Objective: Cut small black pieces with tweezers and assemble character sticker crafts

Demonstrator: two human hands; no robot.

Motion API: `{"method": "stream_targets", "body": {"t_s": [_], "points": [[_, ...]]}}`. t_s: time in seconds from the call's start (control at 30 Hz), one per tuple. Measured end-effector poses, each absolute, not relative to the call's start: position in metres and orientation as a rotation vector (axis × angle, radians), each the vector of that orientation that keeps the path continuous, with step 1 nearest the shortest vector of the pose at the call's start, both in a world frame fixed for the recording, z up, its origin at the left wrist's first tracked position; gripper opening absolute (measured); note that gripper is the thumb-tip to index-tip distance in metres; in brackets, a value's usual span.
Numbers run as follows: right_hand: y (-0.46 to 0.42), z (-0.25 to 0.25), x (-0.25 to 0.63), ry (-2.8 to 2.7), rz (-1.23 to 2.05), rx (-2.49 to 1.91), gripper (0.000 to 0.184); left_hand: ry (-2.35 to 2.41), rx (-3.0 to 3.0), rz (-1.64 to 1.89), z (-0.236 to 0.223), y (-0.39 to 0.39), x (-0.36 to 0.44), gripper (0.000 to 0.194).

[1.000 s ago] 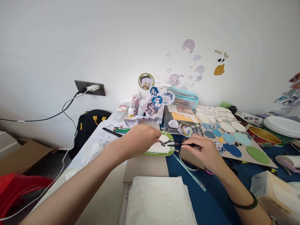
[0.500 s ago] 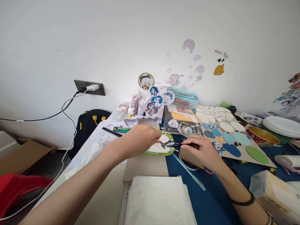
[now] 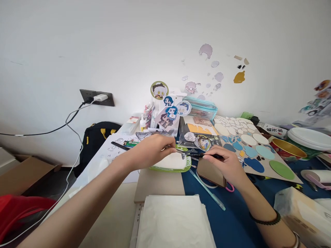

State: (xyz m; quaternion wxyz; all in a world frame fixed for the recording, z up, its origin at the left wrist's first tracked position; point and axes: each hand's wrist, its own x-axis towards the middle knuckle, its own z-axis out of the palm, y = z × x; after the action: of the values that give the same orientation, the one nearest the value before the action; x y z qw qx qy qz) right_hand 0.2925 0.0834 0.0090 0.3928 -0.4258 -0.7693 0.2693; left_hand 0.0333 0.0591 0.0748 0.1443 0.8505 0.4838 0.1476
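- Our left hand (image 3: 150, 150) pinches a small dark paper cut-out (image 3: 183, 155) over the green-rimmed tray (image 3: 170, 168); our right hand (image 3: 227, 165) grips a thin black brush (image 3: 204, 156), its tip touching that cut-out.
- The right hand rests on a brown box (image 3: 210, 172), with a pale blue pen (image 3: 207, 189) lying just beside it on the blue mat (image 3: 232, 220).
- Nearer us lie a grey board (image 3: 159, 184) and a stack of white sheets (image 3: 173, 220).
- To the right, a card of painted blue, cream and green shapes (image 3: 253, 148) sits near a gold bowl (image 3: 291, 148).
- Behind the tray, character stickers (image 3: 172, 112) and a clear case (image 3: 203, 108) crowd the table's back edge.
- Beyond stands a white wall (image 3: 129, 44) with stuck-on cut-outs, a socket and charger (image 3: 97, 98), and a black bag (image 3: 99, 132) below.
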Motion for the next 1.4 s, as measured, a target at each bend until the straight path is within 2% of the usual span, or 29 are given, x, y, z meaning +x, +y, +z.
{"method": "stream_targets", "body": {"t_s": [0.77, 1.4], "points": [[0.081, 0.012, 0.289, -1.949, 0.728, -1.099, 0.021, 1.217, 2.454, 0.458, 0.073, 0.063, 0.034, 0.032], [0.091, 0.007, 0.301, -2.067, 0.671, -1.182, 0.020, 1.379, 2.468, 0.444, 0.075, 0.064, 0.029, 0.025]]}}
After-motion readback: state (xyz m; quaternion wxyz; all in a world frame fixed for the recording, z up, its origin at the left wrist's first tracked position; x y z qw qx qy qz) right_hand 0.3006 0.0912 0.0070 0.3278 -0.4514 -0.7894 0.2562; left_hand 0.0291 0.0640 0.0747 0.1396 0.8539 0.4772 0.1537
